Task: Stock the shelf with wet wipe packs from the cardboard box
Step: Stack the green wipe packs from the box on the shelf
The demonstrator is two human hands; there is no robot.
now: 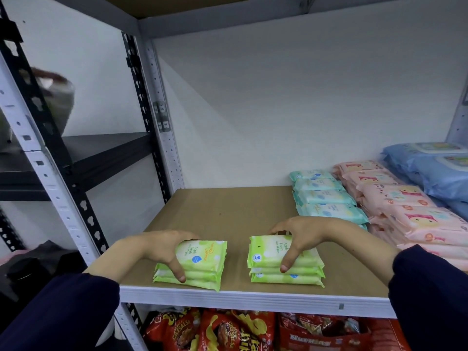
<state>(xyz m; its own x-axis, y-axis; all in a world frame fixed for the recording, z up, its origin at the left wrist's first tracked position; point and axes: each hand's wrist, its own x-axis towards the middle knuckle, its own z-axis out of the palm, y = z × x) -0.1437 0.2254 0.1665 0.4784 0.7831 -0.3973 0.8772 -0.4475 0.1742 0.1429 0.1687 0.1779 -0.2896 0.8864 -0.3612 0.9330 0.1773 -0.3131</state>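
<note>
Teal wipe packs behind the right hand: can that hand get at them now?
Probably yes. The teal wipe packs lie just beyond the right hand, with bare shelf board between and nothing over them, but the hand grips a green stack and must release first.

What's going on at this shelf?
A person is stocking wet wipes. The left hand grips one stack of green packs and the right hand grips a second stack, both sitting near the front edge of the shelf. Teal packs, pink packs and blue packs already line its right side. The cardboard box is out of view.
</note>
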